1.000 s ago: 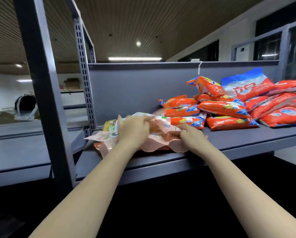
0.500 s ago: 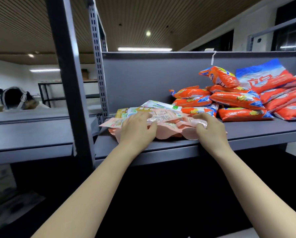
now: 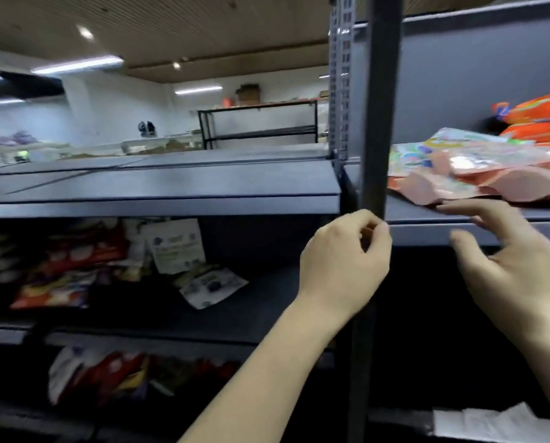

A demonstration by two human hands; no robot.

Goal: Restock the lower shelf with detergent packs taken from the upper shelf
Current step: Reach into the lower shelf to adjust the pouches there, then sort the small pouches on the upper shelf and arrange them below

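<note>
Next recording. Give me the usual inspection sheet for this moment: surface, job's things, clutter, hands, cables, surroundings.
Surface: grey metal upper shelf behind a dark upright post.
Job's things: pink packs lying flat at the shelf's front edge; orange packs stacked behind them, at the frame's right edge.
Clutter: mixed blurred packets on the lower shelf to the left; more packets on the shelf beneath; white paper at bottom right.
Hands: left hand loosely curled, holding nothing; right hand open, fingers spread just below the pink packs, no grip.
Cables: nothing seen.
Surroundings: black rack by the far wall, ceiling strip lights.
</note>
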